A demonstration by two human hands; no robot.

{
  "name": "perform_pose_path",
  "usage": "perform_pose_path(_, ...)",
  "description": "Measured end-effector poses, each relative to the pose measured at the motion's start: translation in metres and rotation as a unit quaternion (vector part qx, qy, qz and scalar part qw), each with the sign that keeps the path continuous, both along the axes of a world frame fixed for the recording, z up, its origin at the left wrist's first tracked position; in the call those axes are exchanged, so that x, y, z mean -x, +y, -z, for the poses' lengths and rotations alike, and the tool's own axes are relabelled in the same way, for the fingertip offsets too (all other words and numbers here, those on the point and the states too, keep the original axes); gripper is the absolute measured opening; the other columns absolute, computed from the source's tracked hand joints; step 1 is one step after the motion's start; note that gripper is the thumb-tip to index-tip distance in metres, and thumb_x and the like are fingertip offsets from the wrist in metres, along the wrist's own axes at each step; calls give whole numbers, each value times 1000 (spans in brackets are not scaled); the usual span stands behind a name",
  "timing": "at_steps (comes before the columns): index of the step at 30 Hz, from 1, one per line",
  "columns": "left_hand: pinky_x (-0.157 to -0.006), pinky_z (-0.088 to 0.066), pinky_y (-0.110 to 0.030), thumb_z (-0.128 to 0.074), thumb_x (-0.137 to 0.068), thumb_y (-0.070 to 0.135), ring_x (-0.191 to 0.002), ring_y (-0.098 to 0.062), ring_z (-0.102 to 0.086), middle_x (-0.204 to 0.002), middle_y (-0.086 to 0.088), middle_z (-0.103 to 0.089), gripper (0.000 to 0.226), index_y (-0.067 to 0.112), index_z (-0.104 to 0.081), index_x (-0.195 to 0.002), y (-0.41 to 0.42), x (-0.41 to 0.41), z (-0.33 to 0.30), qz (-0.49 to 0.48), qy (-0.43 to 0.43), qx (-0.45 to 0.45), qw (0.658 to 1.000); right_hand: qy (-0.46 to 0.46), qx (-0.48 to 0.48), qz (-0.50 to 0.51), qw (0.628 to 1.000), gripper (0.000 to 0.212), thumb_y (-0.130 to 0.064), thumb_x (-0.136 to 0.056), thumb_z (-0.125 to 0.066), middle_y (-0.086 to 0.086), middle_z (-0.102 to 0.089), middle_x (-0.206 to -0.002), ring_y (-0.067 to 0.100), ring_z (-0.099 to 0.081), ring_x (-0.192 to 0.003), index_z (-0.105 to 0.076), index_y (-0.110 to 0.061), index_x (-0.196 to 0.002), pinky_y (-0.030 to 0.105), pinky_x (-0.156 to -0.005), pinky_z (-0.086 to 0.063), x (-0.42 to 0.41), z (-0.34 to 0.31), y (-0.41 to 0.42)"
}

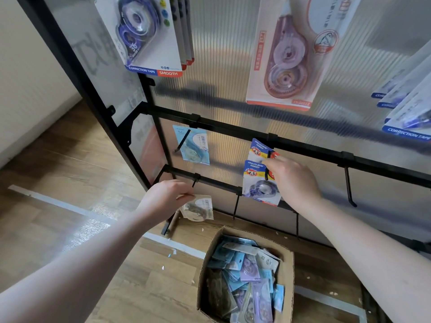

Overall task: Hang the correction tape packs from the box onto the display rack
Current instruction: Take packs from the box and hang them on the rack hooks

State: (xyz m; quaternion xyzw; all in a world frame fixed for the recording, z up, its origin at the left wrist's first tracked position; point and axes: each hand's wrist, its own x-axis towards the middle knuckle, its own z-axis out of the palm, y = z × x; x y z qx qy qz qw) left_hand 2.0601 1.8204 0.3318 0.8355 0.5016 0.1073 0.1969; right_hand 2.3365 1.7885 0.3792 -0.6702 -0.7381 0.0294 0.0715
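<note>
Wooden floor [77, 164] showing under black rack [233, 127]. Left hand [168, 197] pinching grey tape pack [198, 207] by low hook. Right hand [291, 178] holding blue pack [255, 180] (already on hook). Box [247, 276] sitting below, full.

— Where does the one view sit?
— On the person's head, looking forward and steeply down, close to the display rack [233, 127].
— What fills it?
— The rack above, the box [288, 276] on the floor [70, 159] below.
</note>
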Motion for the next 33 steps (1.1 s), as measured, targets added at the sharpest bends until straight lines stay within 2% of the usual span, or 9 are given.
perform_pose_path(3, -67, -49, -30, -61, -88, 25, -76, -12, -58, -84, 5, -66, 13, 17, -71, -91, 2, -2, 0, -1, 7, 3, 1000, -11, -8, 9, 1000, 43, -32, -92, -56, 5, -57, -126, 21, -55, -110, -48, -14, -130, 28, -72, -40, -1, -1, 9)
perform_pose_path(8, -70, -50, -31, -60, -89, 26, -80, -14, -60, -88, 4, -68, 16, 16, -71, -94, 6, -5, -6, 5, 14, 3, 1000, -33, -3, 16, 999, 51, -35, -87, -62, 7, -56, -125, 19, -53, -110, -47, -13, -131, 30, -79, -47, -4, -3, 16)
perform_pose_path(13, -71, -50, -29, -60, -89, 26, -85, -13, -61, -94, 6, -68, 16, 18, -72, -97, 11, -7, -19, 6, 10, -11, 1000, -34, -23, 27, 999, 51, -24, -89, -61, 9, -54, -124, 23, -51, -109, -45, -13, -135, 29, -76, -41, -12, -9, 8)
perform_pose_path(15, -71, -49, -28, -60, -89, 27, -86, -12, -61, -94, 7, -69, 17, 20, -72, -98, 13, -8, -27, 2, 9, -17, 1000, -38, -49, 40, 997, 47, -19, -86, -65, 12, -58, -116, 27, -55, -101, -51, -9, -130, 34, -74, -44, -19, -10, 1)
perform_pose_path(18, -63, -42, -21, -60, -89, 27, -79, -8, -57, -91, 8, -68, 14, 19, -71, -95, 14, -14, -39, 4, 14, -35, 999, -33, -86, 59, 994, 40, -11, -74, -77, 15, -64, -95, 31, -61, -82, -64, -4, -111, 36, -63, -49, -32, -10, -12)
perform_pose_path(22, -61, -36, -16, -60, -89, 27, -77, -3, -49, -92, 9, -66, 14, 20, -70, -95, 11, -25, -57, 24, 8, -47, 999, -56, -103, 84, 990, 34, -3, -64, -82, 11, -64, -82, 29, -62, -71, -68, -6, -95, 34, -57, -51, -48, -18, -37)
perform_pose_path(27, -71, -49, -28, -62, -88, 29, -87, -13, -60, -98, 7, -69, 14, 22, -71, -96, 1, -45, -81, 31, -5, -49, 998, -65, -91, 116, 987, 20, -10, -77, -74, 9, -65, -87, 27, -64, -77, -67, -9, -96, 37, -65, -54, -73, -32, -72)
perform_pose_path(30, -72, -48, -29, -62, -88, 27, -90, -16, -63, -98, 5, -70, 16, 20, -72, -98, -7, -62, -96, 52, -10, -67, 996, -70, -83, 143, 984, 22, -14, -82, -69, 8, -66, -95, 26, -64, -86, -66, -10, -103, 37, -72, -54, -89, -41, -92)
perform_pose_path(33, -71, -44, -27, -63, -88, 24, -89, -19, -64, -98, 3, -70, 17, 18, -72, -101, -16, -82, -107, 70, -21, -79, 994, -75, -66, 174, 980, 25, -20, -92, -55, 7, -63, -109, 25, -60, -99, -61, -13, -115, 36, -83, -50, -105, -48, -112)
